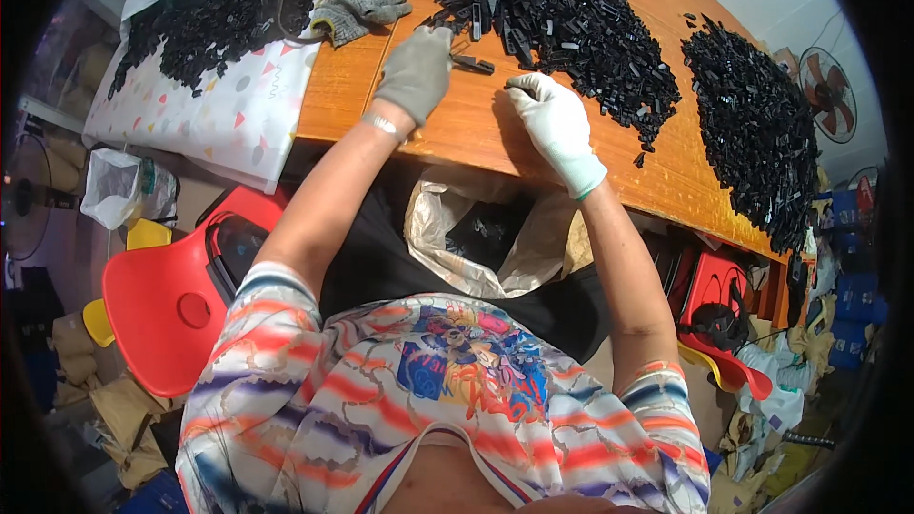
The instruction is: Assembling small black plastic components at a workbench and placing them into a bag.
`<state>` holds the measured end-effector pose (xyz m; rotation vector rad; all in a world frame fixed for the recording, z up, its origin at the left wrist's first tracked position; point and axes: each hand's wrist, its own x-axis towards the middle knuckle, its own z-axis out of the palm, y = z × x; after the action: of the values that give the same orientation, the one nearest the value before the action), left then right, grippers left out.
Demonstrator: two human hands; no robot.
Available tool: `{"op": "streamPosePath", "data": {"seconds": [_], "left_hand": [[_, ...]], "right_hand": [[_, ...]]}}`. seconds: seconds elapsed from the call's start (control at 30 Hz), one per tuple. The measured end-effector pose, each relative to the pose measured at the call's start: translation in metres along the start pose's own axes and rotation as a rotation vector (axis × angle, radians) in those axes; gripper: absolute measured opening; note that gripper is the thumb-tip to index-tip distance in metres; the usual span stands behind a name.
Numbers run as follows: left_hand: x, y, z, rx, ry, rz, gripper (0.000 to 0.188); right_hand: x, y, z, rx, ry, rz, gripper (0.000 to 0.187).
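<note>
My left hand (416,74), in a grey glove, is over the wooden table with its fingers curled closed. A small black plastic piece (474,65) sticks out from the right side of those fingers. To the right, my right hand (554,122) wears a white glove, its thumb and fingertips pressed together just above the tabletop. Anything between those fingertips is too small to make out. Beyond both hands lies a large heap of black plastic pieces (562,14), many long and narrow.
Another black heap (752,124) covers the table's right end. At left, small black parts (214,29) lie on a patterned sheet (219,124) beside a grey knitted glove (367,5). An open sack (433,228) sits below the table edge. A red chair (157,300) stands at left.
</note>
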<state>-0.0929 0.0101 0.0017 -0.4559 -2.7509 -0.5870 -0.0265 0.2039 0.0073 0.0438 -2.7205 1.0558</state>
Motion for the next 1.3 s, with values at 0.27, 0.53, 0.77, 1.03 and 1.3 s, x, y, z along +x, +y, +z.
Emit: {"op": "streamPosePath", "data": {"seconds": [0.27,0.53,0.77,1.03,1.3], "left_hand": [[-0.009,-0.013,0.006,-0.438,0.163,-0.008,0.025],[-0.04,0.019,-0.007,-1.61,-0.341,-0.25,0.023],[-0.049,0.043,-0.003,-1.431,-0.173,-0.099,0.025],[-0.051,0.051,-0.013,-1.751,-0.238,-0.275,0.021],[-0.055,0.055,-0.014,-1.632,-0.155,-0.263,0.02]], "right_hand": [[0.003,0.0,0.014,0.226,0.002,0.063,0.022],[0.002,-0.046,0.004,0.612,0.136,0.1,0.021],[-0.009,-0.054,0.005,0.641,0.13,0.057,0.02],[-0.008,-0.057,-0.005,0.738,0.183,0.098,0.021],[-0.009,-0.051,0.003,0.587,0.192,0.051,0.02]]}}
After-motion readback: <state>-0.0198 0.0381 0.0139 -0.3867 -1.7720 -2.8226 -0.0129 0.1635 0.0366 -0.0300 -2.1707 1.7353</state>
